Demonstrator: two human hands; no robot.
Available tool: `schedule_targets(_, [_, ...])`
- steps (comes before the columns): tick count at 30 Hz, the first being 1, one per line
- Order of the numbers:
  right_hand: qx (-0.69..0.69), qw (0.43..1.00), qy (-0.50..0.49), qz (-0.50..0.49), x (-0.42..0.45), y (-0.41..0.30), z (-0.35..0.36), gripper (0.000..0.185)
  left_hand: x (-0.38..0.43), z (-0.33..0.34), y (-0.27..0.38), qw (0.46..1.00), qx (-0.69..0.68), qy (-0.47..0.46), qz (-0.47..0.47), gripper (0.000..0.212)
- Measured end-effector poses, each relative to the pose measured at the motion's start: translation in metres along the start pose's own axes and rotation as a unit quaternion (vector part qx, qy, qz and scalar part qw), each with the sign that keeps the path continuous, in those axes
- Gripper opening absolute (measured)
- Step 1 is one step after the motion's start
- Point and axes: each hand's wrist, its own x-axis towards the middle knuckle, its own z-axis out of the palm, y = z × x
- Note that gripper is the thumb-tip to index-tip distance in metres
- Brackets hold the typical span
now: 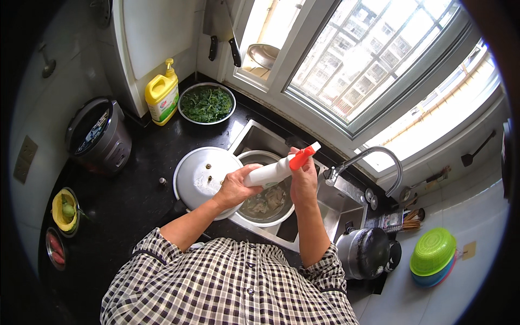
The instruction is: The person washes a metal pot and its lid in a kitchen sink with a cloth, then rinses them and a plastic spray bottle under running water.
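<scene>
Between my hands a white spray bottle [266, 174] with a red trigger head [301, 158] is held tilted. My left hand [237, 183] wraps the bottle's lower end. Up at the red head, my right hand [302, 178] grips it, with part of the fingers hidden behind. Below the bottle, a metal pot [266, 223] with pieces of food in cloudy liquid sits over the double sink [343, 199]. A round metal lid [193, 174] lies left of the pot, partly behind my left forearm.
A curved faucet [382, 148] rises at the sink's back right. On the black counter stand a bowl of leafy greens [206, 103], a yellow jug [162, 95], a rice cooker [99, 140] and a cut squash [65, 211]. A blackened pot [362, 254] is at right, near hanging green baskets [434, 250].
</scene>
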Motion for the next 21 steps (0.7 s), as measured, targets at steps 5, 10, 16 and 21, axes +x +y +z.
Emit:
schedule_targets(5, [0.09,0.991,-0.085,0.055,0.01,-0.011,-0.015,0.06,0.017,0.003,0.001,1.0,-0.013,-0.013,-0.007,0.053])
schedule_targets(10, [0.128,0.989,-0.066,0.025,0.018,-0.016,-0.024,0.053,0.029,0.01,0.0,0.999,-0.037,-0.033,-0.02,0.054])
schedule_targets(16, [0.064,0.992,-0.105,-0.024,0.023,-0.025,-0.026,0.057,0.037,0.019,-0.003,0.997,-0.056,-0.046,-0.024,0.054])
schedule_targets(21, [0.143,0.988,-0.056,0.014,0.024,-0.028,-0.027,0.051,0.04,0.02,-0.006,0.998,-0.048,-0.044,0.017,0.053])
